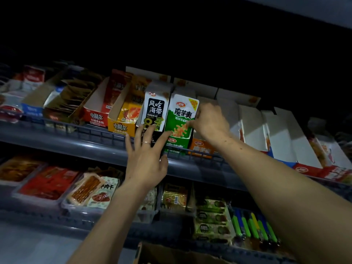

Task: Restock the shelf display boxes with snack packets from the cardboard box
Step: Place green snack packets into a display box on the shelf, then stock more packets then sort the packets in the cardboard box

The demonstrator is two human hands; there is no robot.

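Right hand (209,121) pinching green snack packets (182,116) upright in green display box (176,144) on upper shelf (76,143); left hand (144,157), fingers spread, steadying front. Risk: packets toppling forward if released unseated.

I have one view only, from the head camera, wide-angle. It faces forward and slightly upward at the upper shelf (80,143), near enough that both forearms reach up from the bottom edge into the middle of the frame. The lower shelf (57,223) fills the bottom half, and a cardboard box (171,254) cuts the bottom edge.
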